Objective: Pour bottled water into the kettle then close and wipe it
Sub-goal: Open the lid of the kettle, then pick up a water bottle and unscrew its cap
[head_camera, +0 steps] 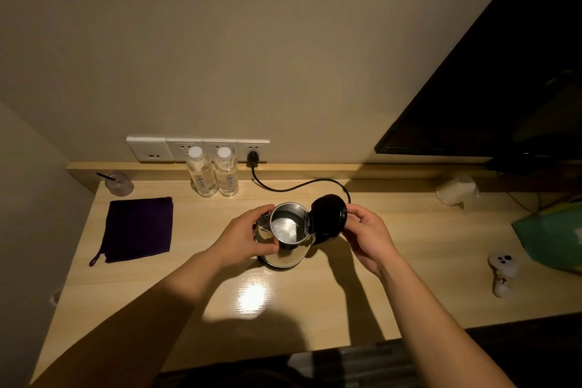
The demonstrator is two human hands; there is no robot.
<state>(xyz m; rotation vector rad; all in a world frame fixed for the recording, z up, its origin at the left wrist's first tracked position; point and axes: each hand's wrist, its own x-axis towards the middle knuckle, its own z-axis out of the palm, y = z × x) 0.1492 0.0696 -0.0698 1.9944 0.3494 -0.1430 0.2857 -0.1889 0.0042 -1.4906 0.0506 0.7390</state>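
Kettle (285,238) open; left hand (245,238) grips body, right hand (367,235) pinches lid (329,214); bottles (214,172), cloth (138,228) beside.

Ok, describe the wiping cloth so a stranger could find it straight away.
Start at the wooden desk under the wall sockets. Left of the open kettle, in front of the plastic cup, lies the cloth: the only flat, dark purple square, with a hanging loop at one corner.

Kettle (285,241): shiny steel, upright at the middle of the counter, mouth open, inside looks dry.
Lid (329,214): black, hinged, swung up and back to the right.
Bottles (201,173) (226,174): two clear, white-capped, upright side by side behind the kettle.
Cloth (138,228): dark purple, folded flat, left of the kettle.
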